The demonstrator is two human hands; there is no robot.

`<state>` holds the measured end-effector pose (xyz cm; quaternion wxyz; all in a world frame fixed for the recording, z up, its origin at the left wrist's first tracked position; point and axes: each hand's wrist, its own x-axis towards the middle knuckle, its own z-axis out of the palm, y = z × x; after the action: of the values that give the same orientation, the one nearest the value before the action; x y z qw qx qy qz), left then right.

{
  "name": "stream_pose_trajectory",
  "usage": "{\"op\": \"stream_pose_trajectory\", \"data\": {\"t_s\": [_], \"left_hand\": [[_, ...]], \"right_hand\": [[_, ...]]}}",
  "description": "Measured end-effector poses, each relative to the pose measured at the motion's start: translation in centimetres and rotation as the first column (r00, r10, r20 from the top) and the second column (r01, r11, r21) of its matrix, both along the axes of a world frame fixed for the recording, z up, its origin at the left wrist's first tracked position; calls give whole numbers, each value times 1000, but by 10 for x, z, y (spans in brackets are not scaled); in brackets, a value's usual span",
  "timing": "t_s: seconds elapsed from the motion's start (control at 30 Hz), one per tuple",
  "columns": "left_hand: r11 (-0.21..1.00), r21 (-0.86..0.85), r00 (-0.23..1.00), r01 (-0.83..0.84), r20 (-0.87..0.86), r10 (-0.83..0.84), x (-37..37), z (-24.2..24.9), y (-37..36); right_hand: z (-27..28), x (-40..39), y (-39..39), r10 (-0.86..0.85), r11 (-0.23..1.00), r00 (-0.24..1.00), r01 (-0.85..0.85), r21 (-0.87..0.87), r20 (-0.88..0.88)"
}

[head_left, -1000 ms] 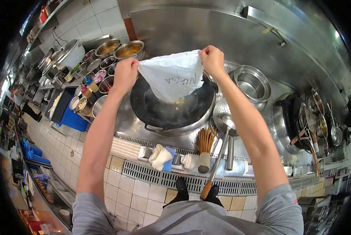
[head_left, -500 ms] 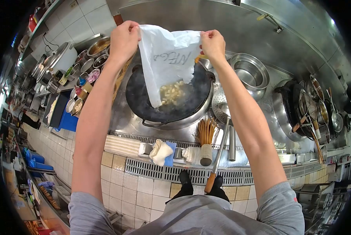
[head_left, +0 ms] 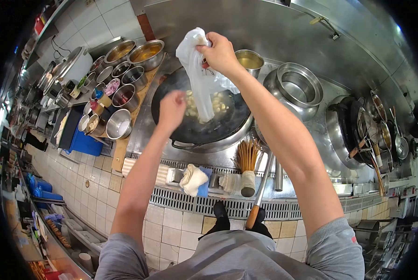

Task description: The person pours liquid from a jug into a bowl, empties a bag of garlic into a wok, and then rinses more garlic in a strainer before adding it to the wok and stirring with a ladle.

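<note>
A white plastic bag [head_left: 197, 70] hangs bunched from my right hand [head_left: 218, 52], which is closed on its top. The bag's lower end reaches down over the large black wok [head_left: 218, 133]. Pale chunks of food [head_left: 220, 105] lie in the wok, on both sides of the bag. My left hand [head_left: 172, 109] is over the wok's left part, apart from the bag, its fingers smeared by motion.
Metal bowls and sauce bottles stand on the left counter, including an empty steel bowl [head_left: 119, 124]. Behind the wok is a pot of yellowish liquid [head_left: 249, 60]. Nested steel bowls [head_left: 300, 85], a bamboo brush [head_left: 247, 161] and a long-handled ladle [head_left: 260, 191] are to the right.
My left hand has let go of the bag and moved down over the wok. My right hand has shifted left with the bag, which was spread flat and now hangs crumpled.
</note>
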<state>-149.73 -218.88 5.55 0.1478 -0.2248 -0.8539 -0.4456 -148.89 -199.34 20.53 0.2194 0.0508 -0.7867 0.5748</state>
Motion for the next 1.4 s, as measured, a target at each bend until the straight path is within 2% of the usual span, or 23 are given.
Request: {"op": "stream_pose_trajectory", "data": {"t_s": [0.03, 0.1, 0.17, 0.2, 0.23, 0.33, 0.4, 0.5, 0.6, 0.73, 0.8, 0.9, 0.97, 1.03, 1.07, 1.1, 1.17, 1.2, 1.23, 1.3, 1.33, 1.37, 1.4], "left_hand": [[985, -171, 998, -7, 65, 18, 7, -22, -3], [970, -240, 982, 32, 189, 14, 15, -50, 6], [957, -288, 988, 24, 154, 21, 13, -51, 23], [941, -339, 992, 16, 119, 26, 12, -51, 31], [942, -336, 992, 16, 120, 26, 9, -53, 39], [961, -274, 994, -33, 93, 61, 2, -47, 53], [986, -164, 979, -40, 191, 71, 0, -38, 57], [990, -127, 984, -67, 157, 87, -2, -27, 57], [999, -32, 989, -32, 142, 36, -12, -30, 57], [1000, 3, 986, -12, 166, 11, -26, -36, 51], [1000, 8, 997, -4, 83, 4, -36, -40, 45], [998, 12, 994, -55, 91, 54, -39, -22, 40], [998, -39, 998, -49, 36, 51, -38, -7, 41], [989, -143, 998, -47, -36, 43, -45, -9, 41], [957, -282, 998, -62, -12, 61, -49, -13, 40], [957, -285, 998, -61, -12, 61, -49, -10, 38], [988, -148, 999, -41, 21, 45, -53, -3, 36], [975, -215, 998, -55, -15, 53, -60, -4, 31], [975, -214, 998, -63, -17, 60, -63, -4, 28], [999, -30, 964, 16, 267, -7, -68, -1, 26], [997, 63, 914, 34, 401, -56, -61, 10, 28], [997, 64, 914, 34, 402, -57, -57, 16, 29], [981, 190, 906, 46, 405, -121, -55, 20, 29]], "right_hand": [[2, -3, 2, -4, 1000, 1000, 4, 7, 1], [8, -16, 4, 57, 987, 998, -58, -148, -12], [17, -19, 4, 89, 979, 996, -89, -184, -11], [25, -16, 4, 123, 958, 992, -121, -259, -11], [34, -11, 2, 157, 930, 988, -152, -334, -13], [52, -3, 6, 216, 908, 976, -195, -370, 15], [60, -1, 14, 241, 896, 970, -212, -390, 28], [66, 2, 31, 270, 862, 962, -226, -455, 34], [61, 5, 42, 246, 852, 969, -199, -485, 34], [44, 5, 60, 223, 805, 972, -138, -577, 78], [28, 7, 65, 217, 820, 970, -119, -560, 111], [-16, 3, 70, 179, 886, 962, -66, -459, 207], [-39, 3, 69, 142, 918, 946, -16, -396, 291], [-60, 0, 70, 126, 923, 944, 2, -385, 305], [-71, -2, 69, 94, 930, 941, 33, -365, 324], [-72, -4, 68, 60, 938, 940, 61, -340, 335], [-79, -3, 72, 1, 945, 947, 105, -311, 322], [-83, -3, 71, -24, 937, 948, 133, -325, 317], [-81, -7, 71, -49, 931, 954, 151, -333, 296], [-79, -6, 77, -20, 923, 947, 140, -359, 320], [-76, -8, 79, -45, 902, 962, 156, -404, 270], [-73, -9, 81, -71, 879, 973, 165, -447, 220], [-67, -7, 82, -35, 854, 978, 135, -502, 204]]}}
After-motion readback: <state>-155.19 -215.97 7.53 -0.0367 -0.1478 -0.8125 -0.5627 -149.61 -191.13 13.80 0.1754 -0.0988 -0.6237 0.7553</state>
